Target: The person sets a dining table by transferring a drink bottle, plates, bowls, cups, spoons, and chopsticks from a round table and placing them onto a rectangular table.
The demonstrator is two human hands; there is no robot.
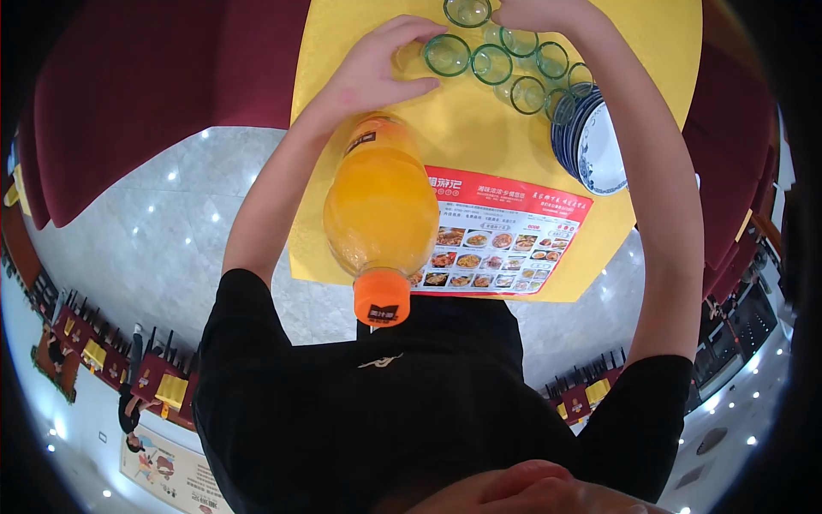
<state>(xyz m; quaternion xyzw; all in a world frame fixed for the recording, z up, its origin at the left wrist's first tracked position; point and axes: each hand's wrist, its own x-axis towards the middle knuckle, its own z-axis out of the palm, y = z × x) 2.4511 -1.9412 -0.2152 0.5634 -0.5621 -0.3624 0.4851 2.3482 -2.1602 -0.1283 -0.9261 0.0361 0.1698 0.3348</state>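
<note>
My left hand [372,64] reaches in from the left with thumb and fingers spread apart around a green-rimmed clear glass [447,55]. Whether the skin touches that glass I cannot tell. At the top edge, my right hand [535,14] is partly out of frame, its fingers curled at the rim of another green-rimmed glass [467,10]. Several similar glasses stand in a close group below and to the right, among them one glass [492,65] near the middle and another glass [527,94] lower down. Beside them is a stack of blue-and-white plates [604,154], partly behind my right forearm.
A big orange-juice bottle [381,206] with an orange cap rises close to me. Under it lies a printed picture menu [505,240] on the yellow tablecloth [334,257]. Dark red seats [163,77] flank the table. People and other tables appear at the lower left.
</note>
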